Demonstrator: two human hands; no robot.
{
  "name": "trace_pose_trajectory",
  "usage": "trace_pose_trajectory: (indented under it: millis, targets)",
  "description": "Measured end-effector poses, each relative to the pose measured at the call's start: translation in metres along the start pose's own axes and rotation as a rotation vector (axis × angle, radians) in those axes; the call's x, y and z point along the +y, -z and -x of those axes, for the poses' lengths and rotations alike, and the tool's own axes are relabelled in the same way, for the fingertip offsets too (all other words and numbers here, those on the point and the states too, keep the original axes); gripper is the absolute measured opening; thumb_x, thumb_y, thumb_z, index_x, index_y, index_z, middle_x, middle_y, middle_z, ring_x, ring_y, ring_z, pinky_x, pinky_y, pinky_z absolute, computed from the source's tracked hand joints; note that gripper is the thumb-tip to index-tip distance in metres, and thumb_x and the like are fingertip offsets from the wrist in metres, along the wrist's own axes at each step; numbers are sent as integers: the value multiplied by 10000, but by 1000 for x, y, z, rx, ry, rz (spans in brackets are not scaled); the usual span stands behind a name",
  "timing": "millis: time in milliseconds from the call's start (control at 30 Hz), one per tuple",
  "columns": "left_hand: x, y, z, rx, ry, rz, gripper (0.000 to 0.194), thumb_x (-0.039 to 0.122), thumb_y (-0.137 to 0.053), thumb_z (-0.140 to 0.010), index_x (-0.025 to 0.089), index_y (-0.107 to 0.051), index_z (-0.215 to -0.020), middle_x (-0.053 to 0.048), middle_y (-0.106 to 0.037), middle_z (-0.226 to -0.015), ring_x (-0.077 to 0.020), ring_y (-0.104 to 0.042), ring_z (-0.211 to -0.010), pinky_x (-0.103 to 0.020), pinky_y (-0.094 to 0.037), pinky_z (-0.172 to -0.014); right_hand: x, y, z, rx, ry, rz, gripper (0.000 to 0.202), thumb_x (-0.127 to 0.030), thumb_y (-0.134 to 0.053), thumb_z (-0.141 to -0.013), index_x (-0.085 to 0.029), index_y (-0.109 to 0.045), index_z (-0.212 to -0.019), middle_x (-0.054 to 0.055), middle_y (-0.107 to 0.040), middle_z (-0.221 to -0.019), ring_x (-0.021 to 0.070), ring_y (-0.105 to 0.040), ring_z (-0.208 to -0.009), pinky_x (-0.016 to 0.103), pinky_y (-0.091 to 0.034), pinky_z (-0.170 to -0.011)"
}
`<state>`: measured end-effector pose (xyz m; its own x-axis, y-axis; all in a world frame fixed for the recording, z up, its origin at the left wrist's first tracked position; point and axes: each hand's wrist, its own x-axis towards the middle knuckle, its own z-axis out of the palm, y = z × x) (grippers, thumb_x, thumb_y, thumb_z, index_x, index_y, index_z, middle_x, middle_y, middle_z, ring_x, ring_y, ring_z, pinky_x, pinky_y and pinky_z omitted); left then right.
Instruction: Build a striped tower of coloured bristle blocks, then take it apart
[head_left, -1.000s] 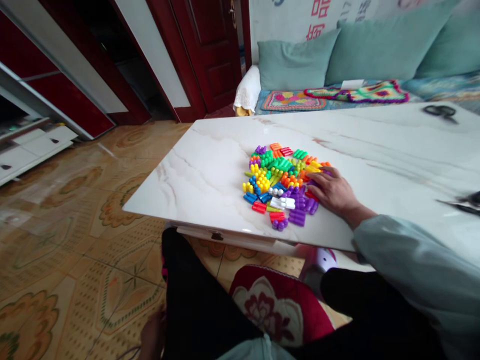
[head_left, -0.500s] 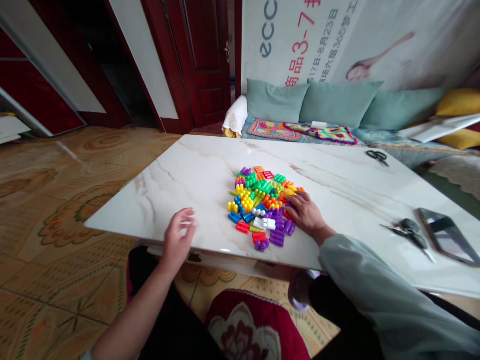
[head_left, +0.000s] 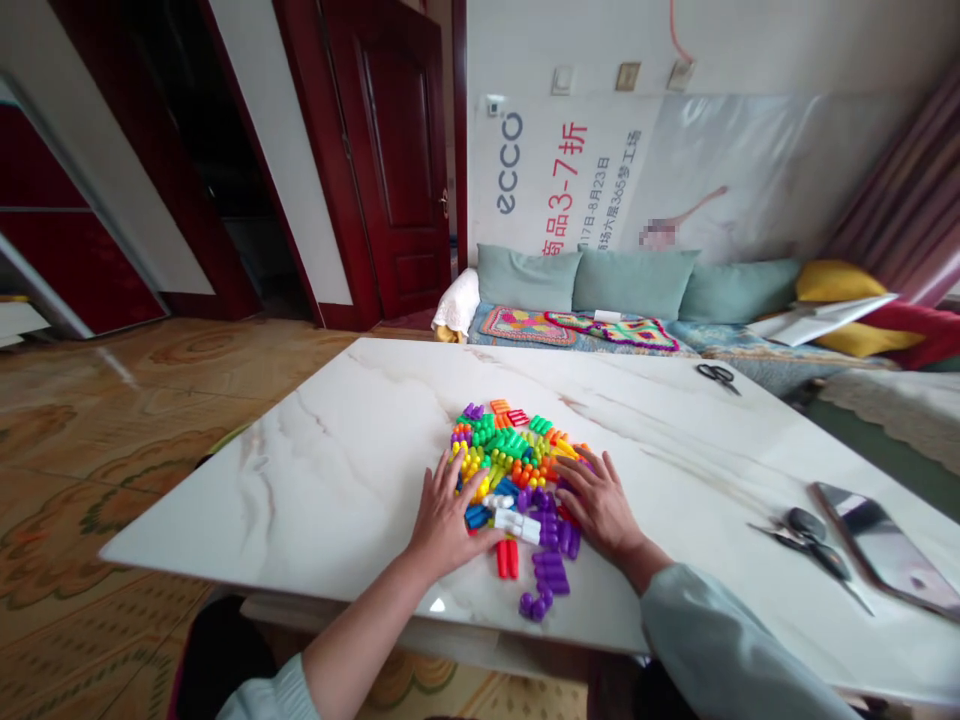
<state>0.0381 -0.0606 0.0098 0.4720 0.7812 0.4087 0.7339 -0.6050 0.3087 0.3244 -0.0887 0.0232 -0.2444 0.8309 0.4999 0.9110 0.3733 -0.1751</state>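
A person's left hand [head_left: 444,522] and right hand [head_left: 598,503] lie flat with fingers spread, gripping nothing, on either side of a pile of colourful plastic building blocks [head_left: 517,470] near the front edge of the white marble tabletop [head_left: 337,470]. Scissors [head_left: 806,530] and a phone [head_left: 885,545] lie by the right edge.

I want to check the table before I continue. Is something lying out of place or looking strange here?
Little stands out. The colourful blocks lie in one loose pile between the left hand and the right hand, with a purple piece strayed toward the near edge of the table. Two pairs of scissors lie open on it.
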Motion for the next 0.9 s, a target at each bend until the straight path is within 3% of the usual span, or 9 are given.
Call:
trace_pose_trajectory:
  millis: [133,267,367,500,667,767,867,900]
  targets:
    - [-18,-9,-25,53,98,39,782,599,-665,-704,273,-442,-1379,-113,-226,-1536,-407,-227,-1388,-615,-240,-1092,-20,-3,-30,56,-2,-113,408,-314,-409,-912,-346,-484,-1312,44,-559,-1296,283,-464,-1222,514,-386,-1005]
    - [-27,-11,-32,106,116,138,732,565,-664,-722,247,-467,-1351,-111,-281,-1513,-343,-376,-1325,-499,-346,-1080,-40,-25,-76,-130,-90,-17,609,-240,-544,-750,-286,-462,-1352,102,-512,-1330,338,-452,-1213,502,-431,-933]
    - [-28,-12,-31,130,118,178,761,575,-645,-738,231,-421,-1379,-121,-262,-1517,-327,-345,-1349,-476,-333,-1096,-44,-42,-102,-278,-163,83,622,-229,-583,-683,-287,-522,-1300,115,-493,-1337,368,-466,-1163,503,-439,-869]
    - [-29,-15,-29,146,125,201,777,586,-624,-754,225,-387,-1400,-131,-209,-1535,-330,-261,-1394,-495,-282,-1123,-42,-49,-122,-323,-236,62,551,-267,-645,-660,-277,-587,-1209,116,-548,-1221,336,-482,-1133,420,-439,-853]
    - [-30,-18,-30,172,145,243,794,590,-618,-758,201,-372,-1404,-151,-201,-1535,-333,-254,-1396,-508,-269,-1126,-38,-42,-150,-312,-371,53,444,-299,-579,-775,-207,-573,-1209,115,-616,-1084,241,-617,-922,317,-461,-743]
    - [-31,-18,-30,188,165,293,824,580,-620,-763,178,-330,-1421,-171,-191,-1532,-331,-237,-1404,-512,-273,-1124,-41,-31,-164,-324,-384,28,459,-373,-534,-849,-192,-527,-1271,107,-643,-1086,229,-626,-954,306,-467,-775]
    - [-33,-19,-30,200,187,353,796,552,-588,-802,166,-294,-1433,-176,-205,-1523,-312,-223,-1412,-497,-274,-1129,-53,-10,-151,-349,-277,-6,531,-495,-532,-857,-195,-522,-1295,117,-621,-1187,243,-600,-1046,335,-461,-870]
    - [-33,-19,-30,205,195,369,772,541,-570,-820,165,-291,-1434,-174,-218,-1519,-305,-222,-1413,-490,-272,-1132,-60,0,-137,-333,-171,-15,552,-525,-510,-865,-187,-521,-1301,139,-587,-1248,263,-577,-1093,370,-451,-906]
